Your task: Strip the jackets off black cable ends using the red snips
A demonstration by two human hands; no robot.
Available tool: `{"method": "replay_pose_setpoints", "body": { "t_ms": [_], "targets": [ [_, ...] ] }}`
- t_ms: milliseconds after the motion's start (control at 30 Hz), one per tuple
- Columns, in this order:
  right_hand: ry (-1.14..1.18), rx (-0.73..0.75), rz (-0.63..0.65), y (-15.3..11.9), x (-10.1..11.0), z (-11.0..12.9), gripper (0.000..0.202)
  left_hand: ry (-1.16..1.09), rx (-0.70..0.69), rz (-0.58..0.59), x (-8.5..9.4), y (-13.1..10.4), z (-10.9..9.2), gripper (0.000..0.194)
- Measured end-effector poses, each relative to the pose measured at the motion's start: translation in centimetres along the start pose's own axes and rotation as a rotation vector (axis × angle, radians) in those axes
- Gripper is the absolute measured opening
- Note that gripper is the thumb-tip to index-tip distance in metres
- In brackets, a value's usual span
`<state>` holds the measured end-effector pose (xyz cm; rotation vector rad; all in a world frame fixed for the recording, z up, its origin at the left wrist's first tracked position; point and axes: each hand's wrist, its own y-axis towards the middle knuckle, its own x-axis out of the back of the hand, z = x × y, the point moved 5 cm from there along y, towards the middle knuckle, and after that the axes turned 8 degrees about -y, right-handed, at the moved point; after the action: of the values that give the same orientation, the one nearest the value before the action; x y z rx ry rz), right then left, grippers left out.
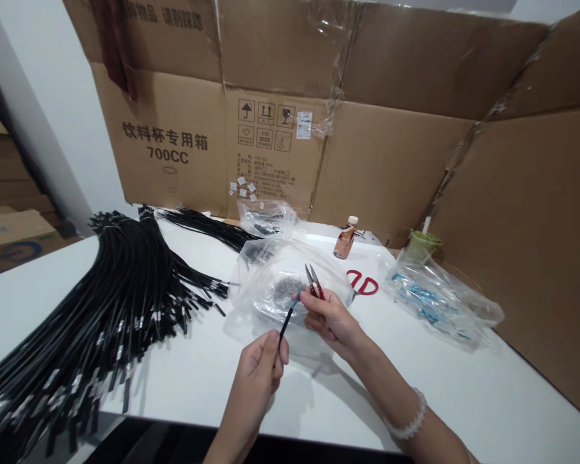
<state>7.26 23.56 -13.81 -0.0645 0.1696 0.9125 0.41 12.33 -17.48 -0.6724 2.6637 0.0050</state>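
My left hand (263, 364) pinches a thin black cord (285, 324) that slants up toward my other hand. A small blue piece (296, 298) shows at the cord's upper end. There, the thumb and fingertips of my right hand (331, 321) are closed around it. The same hand also holds a pair of red-handled thread snips (314, 283), blades pointing up and parted. Just behind both hands lies a see-through plastic bag (251, 303) with a heap of tiny grey metallic pieces (287, 287) inside.
A big bundle of black cords (135, 277) covers the table's left side. Red-handled scissors (362, 283), a small brownish bottle (345, 238), a bag of blue pieces (430, 299) and a green cup (423, 245) stand or lie rightward. Cardboard (391, 167) walls the back.
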Motion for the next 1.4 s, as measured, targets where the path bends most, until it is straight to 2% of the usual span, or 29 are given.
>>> {"method": "replay_pose_setpoints", "body": {
  "t_ms": [167, 367, 467, 667, 733, 800, 933, 1100, 1233, 1400],
  "targets": [
    [0.019, -0.035, 0.030, -0.2, -0.2, -0.2, 0.041, 0.073, -0.066, -0.009, -0.1, -0.3, -0.2, 0.062],
    [0.008, 0.067, -0.026, -0.4, -0.2, 0.6, 0.044, 0.099, -0.090, 0.001, -0.2, -0.3, 0.0, 0.058],
    [-0.006, 0.068, -0.023, -0.4, -0.2, 0.8, 0.046, 0.105, -0.097, 0.007, -0.2, -0.5, 0.1, 0.054],
    [-0.054, -0.152, 0.194, -0.6, -0.6, 0.0, 0.043, 0.183, -0.240, 0.039, -0.5, -1.5, -0.7, 0.054],
    [-0.067, -0.165, 0.212, -0.7, -0.6, -0.1, 0.041, 0.186, -0.259, 0.043, -0.4, -1.5, -0.8, 0.054],
    [-0.068, -0.095, 0.146, -0.6, -0.5, 0.2, 0.042, 0.183, -0.263, 0.021, -0.1, -1.3, -0.8, 0.053],
    [-0.068, 0.136, -0.071, -0.8, 0.1, 1.3, 0.043, 0.193, -0.256, -0.022, 0.2, -0.9, -0.7, 0.052],
    [-0.107, 0.303, -0.215, -1.5, 0.6, 1.9, 0.039, 0.245, -0.283, -0.022, 0.0, -0.9, -0.7, 0.051],
    [-0.151, 0.359, -0.273, -1.8, 0.5, 2.2, 0.030, 0.249, -0.284, -0.026, 0.0, -1.0, -0.5, 0.051],
    [-0.166, 0.369, -0.256, -1.7, 0.2, 2.2, 0.026, 0.245, -0.285, -0.039, 0.1, -1.0, -0.5, 0.050]
  ]
}}
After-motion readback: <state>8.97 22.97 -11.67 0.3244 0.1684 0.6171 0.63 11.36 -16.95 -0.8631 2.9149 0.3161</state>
